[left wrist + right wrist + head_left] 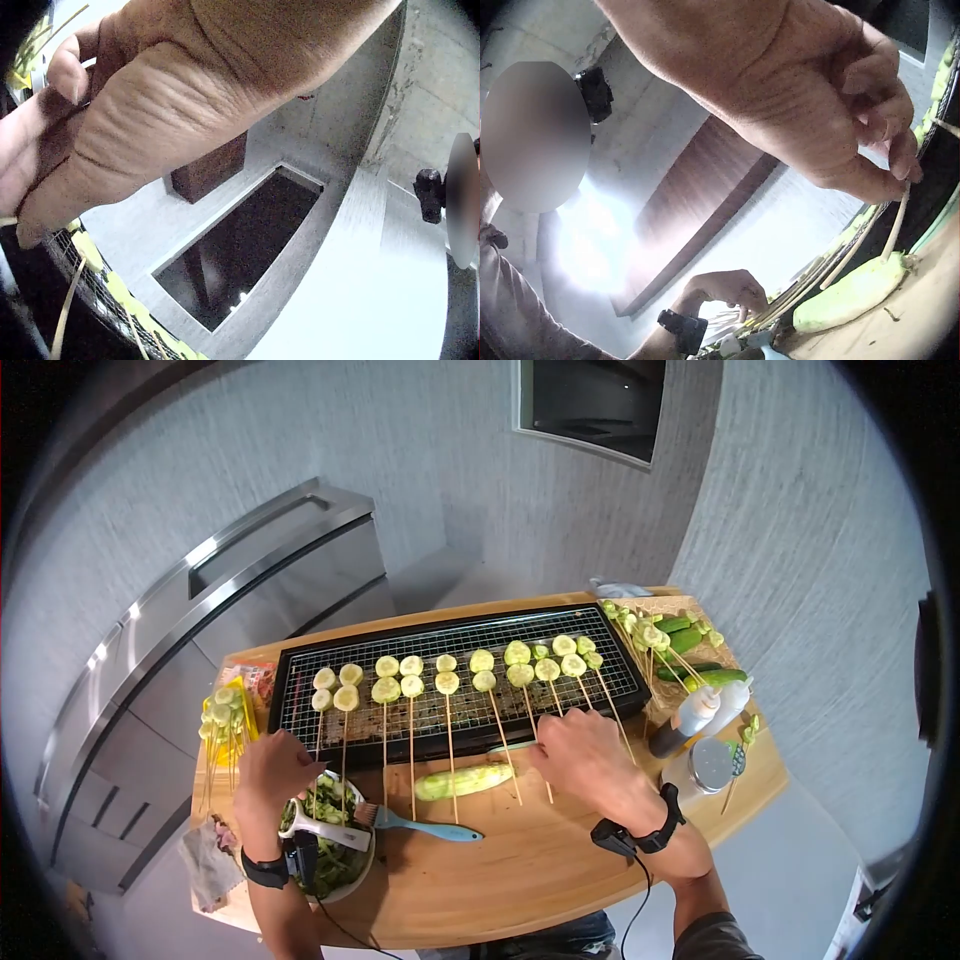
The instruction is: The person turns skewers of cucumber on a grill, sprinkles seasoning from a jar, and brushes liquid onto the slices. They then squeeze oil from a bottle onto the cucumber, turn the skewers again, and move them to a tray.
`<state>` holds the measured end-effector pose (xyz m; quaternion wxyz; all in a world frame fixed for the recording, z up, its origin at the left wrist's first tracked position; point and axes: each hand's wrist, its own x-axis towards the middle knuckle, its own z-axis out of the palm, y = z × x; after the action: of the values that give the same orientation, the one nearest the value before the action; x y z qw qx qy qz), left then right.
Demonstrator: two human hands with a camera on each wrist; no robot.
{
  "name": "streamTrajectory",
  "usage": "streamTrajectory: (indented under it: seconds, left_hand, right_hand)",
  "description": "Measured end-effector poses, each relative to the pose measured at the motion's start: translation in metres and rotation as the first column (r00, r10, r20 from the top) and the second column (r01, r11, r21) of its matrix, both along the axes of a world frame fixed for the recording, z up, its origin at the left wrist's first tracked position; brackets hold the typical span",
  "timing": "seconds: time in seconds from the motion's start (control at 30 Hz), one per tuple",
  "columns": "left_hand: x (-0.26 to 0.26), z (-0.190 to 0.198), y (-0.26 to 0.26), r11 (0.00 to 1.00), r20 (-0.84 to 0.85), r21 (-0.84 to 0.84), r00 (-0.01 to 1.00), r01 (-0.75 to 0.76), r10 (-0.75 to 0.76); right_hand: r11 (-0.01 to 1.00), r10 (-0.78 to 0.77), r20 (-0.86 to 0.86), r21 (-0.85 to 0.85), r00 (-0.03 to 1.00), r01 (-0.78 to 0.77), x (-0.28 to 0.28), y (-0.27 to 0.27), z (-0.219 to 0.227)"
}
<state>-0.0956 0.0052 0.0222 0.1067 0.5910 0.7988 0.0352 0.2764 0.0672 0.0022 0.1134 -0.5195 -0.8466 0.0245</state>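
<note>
Over the left front of the black grill, my left hand pinches the stick of the leftmost skewer; in the left wrist view the stick's tip shows at the fingertips of that hand. My right hand pinches a skewer stick between thumb and finger, seen in the right wrist view at the fingertips of the hand. Skewers of round green-white slices lie in a row across the wire mesh, sticks toward the front. A pale peeled vegetable lies between the hands.
A bowl of green pieces, with a white-handled tool across it, and a blue brush sit front left. More skewers lie on a yellow packet at left. Bottles, a jar, cucumbers and more skewers are at right.
</note>
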Motion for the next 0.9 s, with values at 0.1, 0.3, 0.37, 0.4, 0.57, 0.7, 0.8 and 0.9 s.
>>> streamTrajectory:
  seconds: [0.1,0.3,0.37,0.4,0.57,0.7,0.8,0.9]
  left_hand:
    - [0.001,0.0,0.0,1.0,-0.001,-0.008,1.0,0.014,-0.014]
    - [0.003,0.002,0.0,1.0,-0.003,-0.011,1.0,0.022,-0.022]
    - [0.002,0.002,-0.001,1.0,0.006,-0.009,1.0,0.02,-0.02]
    - [0.001,0.001,-0.001,1.0,0.015,-0.015,1.0,0.014,-0.013]
    - [0.005,0.005,-0.002,1.0,0.016,-0.009,1.0,0.007,-0.006]
    - [0.005,0.005,-0.004,1.0,0.05,0.006,0.999,-0.005,0.005]
    - [0.006,0.006,-0.004,1.0,0.034,0.003,0.999,-0.001,0.001]
    - [0.005,0.007,-0.005,1.0,0.044,-0.006,0.999,0.004,-0.004]
  right_hand:
    - [1.0,-0.011,-0.013,-0.023,1.0,0.011,0.001,0.001,0.003]
    - [0.999,0.01,-0.023,-0.041,1.0,-0.011,0.005,0.001,0.003]
    - [0.999,-0.012,0.018,-0.05,1.0,0.013,0.007,0.001,0.006]
    - [0.999,-0.016,0.015,-0.049,1.0,0.017,0.009,0.0,0.008]
    - [0.99,-0.124,0.042,-0.069,0.991,0.126,0.03,0.004,0.022]
    - [0.981,-0.123,0.119,-0.134,0.985,0.139,0.037,0.01,0.023]
    - [0.975,-0.1,0.137,-0.185,0.986,0.125,0.038,0.018,0.011]
    - [0.979,-0.134,0.107,-0.139,0.985,0.148,0.034,0.02,0.01]
